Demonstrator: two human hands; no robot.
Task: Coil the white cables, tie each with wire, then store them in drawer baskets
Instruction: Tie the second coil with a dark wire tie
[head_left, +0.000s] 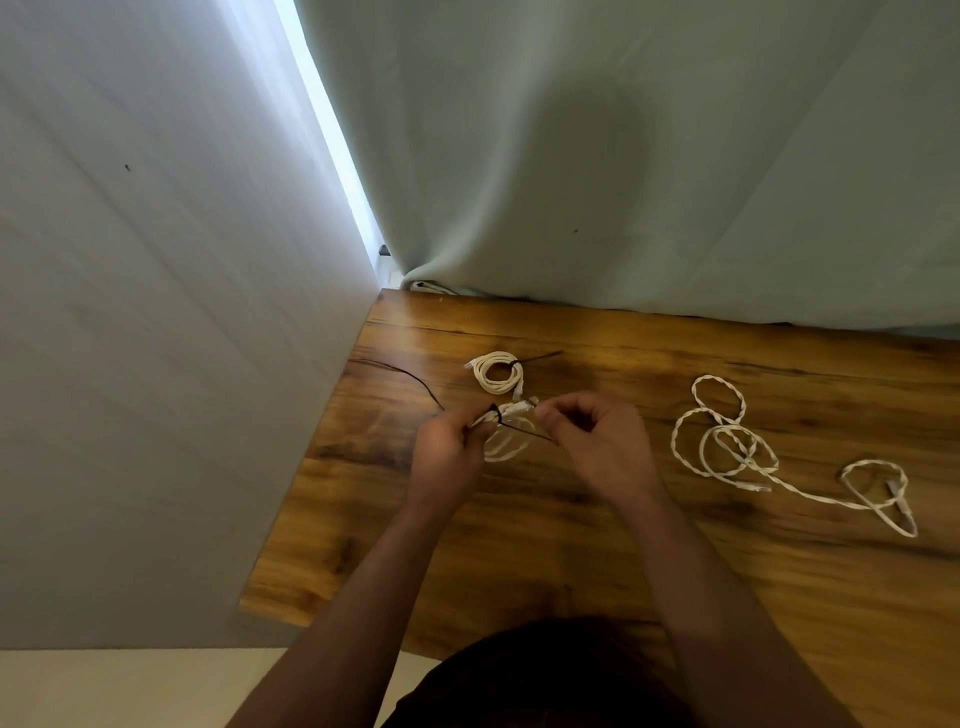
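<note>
— What is in your hands?
— My left hand (447, 447) pinches a small coil of white cable (506, 448) at the spot where a black tie wire (527, 430) wraps it, my fingers curled tight over both. My right hand (597, 441) has thumb and fingers closed on the free end of that same wire, which runs straight across from one hand to the other.

— And where does the coil sit?
— Over the left part of the wooden table (571, 561). Its loops hang below my fingers, and I cannot tell whether they touch the wood. Its connector ends (521, 408) stick out on top, between my two hands.

— What else lies there?
— A tied coil (497, 372) lies flat just beyond my hands, bound on its right side with its own black wire, whose tail points off to the right. A spare black wire (410, 376) lies left of that coil and curves down towards my left hand. Well apart, on the right, a long white cable (727, 441) sprawls in loose loops.

— And round the table?
— A grey wall (156, 338) runs along the left edge, and a pale green curtain (623, 156) hangs at the back, its hem meeting the far edge
</note>
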